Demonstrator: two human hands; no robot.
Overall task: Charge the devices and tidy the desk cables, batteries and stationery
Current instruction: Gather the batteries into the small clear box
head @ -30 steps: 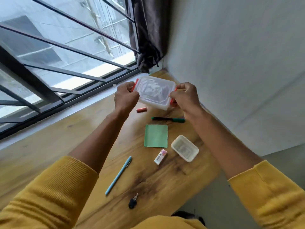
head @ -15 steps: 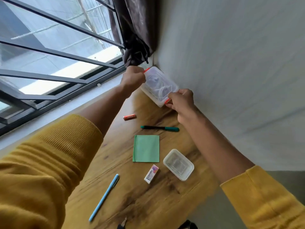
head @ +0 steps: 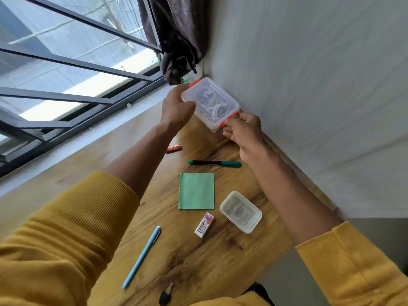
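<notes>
1. Clear plastic box (head: 212, 102) with a snap-on lid and orange clips (head: 229, 117) at its two short ends; white coiled cable shows through the lid.
2. Position: the box is held above the far corner of the wooden desk (head: 198, 261), close to the white wall (head: 309, 107) and just below the dark curtain (head: 178, 38).
3. Orientation: the box is tilted, lid facing the camera; its long axis runs from upper left, near the curtain, to lower right, near the wall.
4. Left hand (head: 176, 107): fingers curled round the upper-left end of the box, gripping it.
5. Right hand (head: 242, 129): fingertips pinch the orange clip at the lower-right end.
6. On the desk, apart from the box: a red battery (head: 174, 148); a green-capped marker (head: 215, 163) lying crosswise; a green sticky-note pad (head: 196, 191); a small empty clear tub (head: 240, 212); an eraser (head: 204, 224) just left of the tub; a light-blue pen (head: 142, 256) lying diagonally; a key (head: 166, 294) at the near edge.
</notes>
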